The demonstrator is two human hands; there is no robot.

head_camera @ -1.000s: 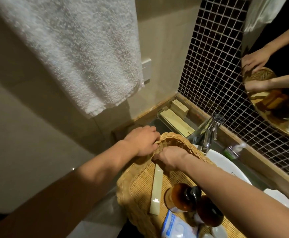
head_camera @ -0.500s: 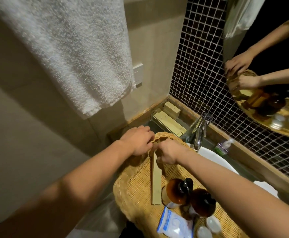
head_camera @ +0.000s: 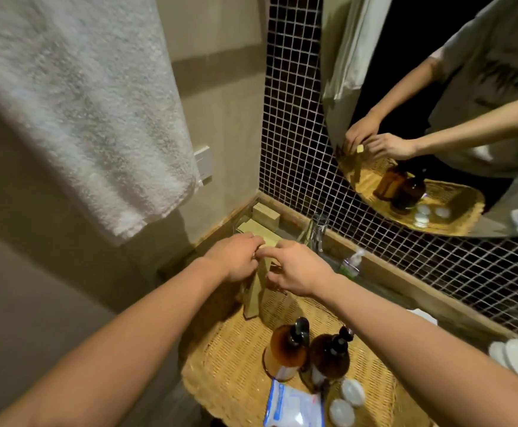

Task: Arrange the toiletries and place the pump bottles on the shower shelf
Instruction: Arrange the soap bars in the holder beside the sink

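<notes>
Wicker is my landmark: the big woven basket (head_camera: 230, 359) fills the lower middle of my view, and I place everything else from it. Up and to the left of the basket hangs a white towel (head_camera: 76, 109); up and to the right is a round mirror (head_camera: 359, 50). Inside the basket, toward its near half, two amber pump bottles (head_camera: 285, 349) stand upright side by side, so I judge their move to the shower shelf not yet begun; no shelf shows. Just nearer than them lie a blue-and-white sachet (head_camera: 291, 408) and small white round lids (head_camera: 353, 392). At the basket's far rim a long pale box (head_camera: 256, 291) stands tilted on end. My left hand (head_camera: 236, 257) and right hand (head_camera: 297, 269) both pinch its top end with curled fingers. Arranging seems under way, most of it left. Whatever print the sachet and bottle labels carry is too small for me to read.
</notes>
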